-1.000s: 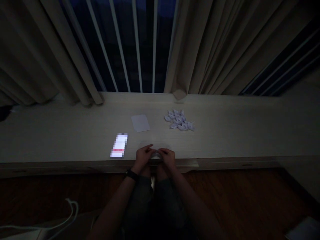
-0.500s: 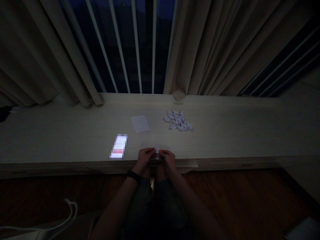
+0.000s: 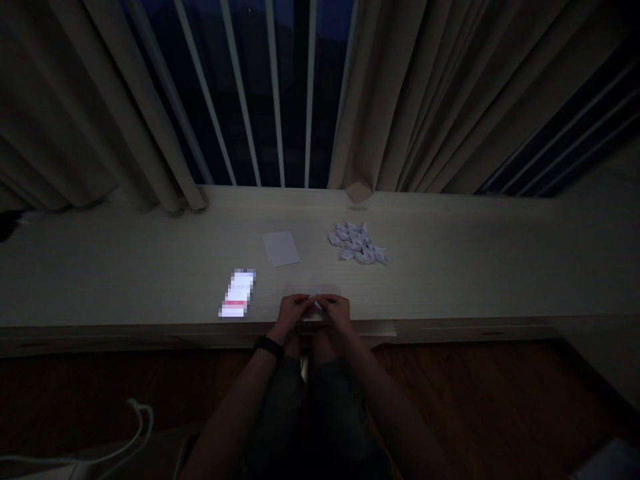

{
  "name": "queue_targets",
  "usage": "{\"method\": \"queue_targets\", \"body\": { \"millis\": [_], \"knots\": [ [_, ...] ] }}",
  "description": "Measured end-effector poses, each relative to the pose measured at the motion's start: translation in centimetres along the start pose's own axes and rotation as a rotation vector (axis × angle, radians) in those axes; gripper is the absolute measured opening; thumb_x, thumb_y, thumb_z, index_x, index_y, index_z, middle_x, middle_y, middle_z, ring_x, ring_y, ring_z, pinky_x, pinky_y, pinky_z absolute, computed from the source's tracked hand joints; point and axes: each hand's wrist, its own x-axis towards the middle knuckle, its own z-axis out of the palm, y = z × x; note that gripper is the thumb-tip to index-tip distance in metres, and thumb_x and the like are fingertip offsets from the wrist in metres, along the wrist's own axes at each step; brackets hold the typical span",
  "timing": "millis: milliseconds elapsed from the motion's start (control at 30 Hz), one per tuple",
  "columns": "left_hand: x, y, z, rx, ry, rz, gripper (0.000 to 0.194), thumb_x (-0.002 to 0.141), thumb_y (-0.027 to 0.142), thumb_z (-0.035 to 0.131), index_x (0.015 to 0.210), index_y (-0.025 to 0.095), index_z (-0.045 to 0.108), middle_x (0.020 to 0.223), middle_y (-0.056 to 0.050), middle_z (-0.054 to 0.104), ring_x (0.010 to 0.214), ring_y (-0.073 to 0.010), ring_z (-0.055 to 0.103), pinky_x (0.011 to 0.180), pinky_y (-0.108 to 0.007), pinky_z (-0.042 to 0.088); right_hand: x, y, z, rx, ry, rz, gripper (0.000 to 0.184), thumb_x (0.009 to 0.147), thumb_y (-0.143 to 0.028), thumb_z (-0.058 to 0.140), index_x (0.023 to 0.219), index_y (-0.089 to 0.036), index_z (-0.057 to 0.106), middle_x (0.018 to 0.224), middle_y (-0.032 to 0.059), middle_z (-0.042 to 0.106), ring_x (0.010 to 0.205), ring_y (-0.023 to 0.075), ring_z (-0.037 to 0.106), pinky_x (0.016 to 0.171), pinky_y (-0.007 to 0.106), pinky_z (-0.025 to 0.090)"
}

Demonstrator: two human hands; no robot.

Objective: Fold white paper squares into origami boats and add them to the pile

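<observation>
Close together at the front edge of the pale wooden surface [image 3: 450, 267], my left hand [image 3: 294, 312] and my right hand [image 3: 337, 311] pinch a small piece of white paper [image 3: 316, 303] between their fingertips. Most of the paper is covered by the fingers, and its folds are too dim to make out. Beyond my hands, slightly to the left, lies a flat stack of white paper sheets [image 3: 281, 249]. A cluster of several small folded white paper pieces [image 3: 356, 243] rests farther back on the right.
A lit phone [image 3: 238, 293], its screen blurred out, lies left of my hands. Curtains [image 3: 400, 100] and a barred window [image 3: 260, 93] stand behind the surface. A white cable [image 3: 143, 420] hangs at the lower left. Drawers [image 3: 450, 330] run below the front edge.
My fingertips have drawn closer together over the small paper, so less of it shows. The stack, the folded pieces and the phone stay where they were.
</observation>
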Motion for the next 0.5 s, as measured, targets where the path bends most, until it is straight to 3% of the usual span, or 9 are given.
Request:
{"method": "queue_targets", "body": {
  "millis": [167, 233, 367, 500],
  "knots": [
    [0.0, -0.4, -0.8, 0.023, -0.103, 0.049, 0.033, 0.070, 0.045, 0.067, 0.073, 0.012, 0.072, 0.066, -0.005, 0.069, 0.060, -0.0151, 0.061, 0.058, -0.024, 0.046, 0.5, -0.5, -0.9, 0.106, -0.193, 0.122, 0.035, 0.053, -0.039, 0.077, 0.076, -0.014, 0.073, 0.065, 0.0037, 0.068, 0.051, 0.0134, 0.056, 0.052, 0.026, 0.045],
    [-0.1, -0.6, -0.9, 0.036, -0.116, 0.047, 0.034, 0.070, 0.044, 0.067, 0.077, 0.011, 0.073, 0.064, -0.005, 0.068, 0.059, -0.0147, 0.060, 0.058, -0.024, 0.046, 0.8, -0.8, -1.2, 0.098, -0.255, 0.105, 0.040, 0.057, -0.041, 0.075, 0.086, -0.014, 0.072, 0.069, 0.0036, 0.068, 0.050, 0.0119, 0.054, 0.049, 0.025, 0.043],
    [-0.1, -1.0, -0.7, -0.035, -0.053, 0.022, 0.046, 0.068, 0.038, 0.071, 0.105, 0.011, 0.069, 0.072, -0.006, 0.070, 0.060, -0.0139, 0.061, 0.058, -0.024, 0.047, 0.9, -0.6, -1.4, 0.083, -0.287, 0.040, 0.047, 0.061, -0.040, 0.072, 0.100, -0.014, 0.069, 0.057, -0.0010, 0.061, 0.046, 0.0105, 0.050, 0.046, 0.023, 0.040],
    [-0.2, -1.1, -0.8, -0.026, -0.046, 0.016, 0.037, 0.067, 0.035, 0.072, 0.094, 0.010, 0.072, 0.071, -0.007, 0.070, 0.061, -0.0146, 0.061, 0.060, -0.026, 0.049, 0.5, -0.3, -1.3, 0.080, -0.317, -0.003, 0.040, 0.063, -0.040, 0.071, 0.093, -0.014, 0.070, 0.053, -0.0024, 0.058, 0.045, 0.0105, 0.049, 0.045, 0.023, 0.040]
  ]
}}
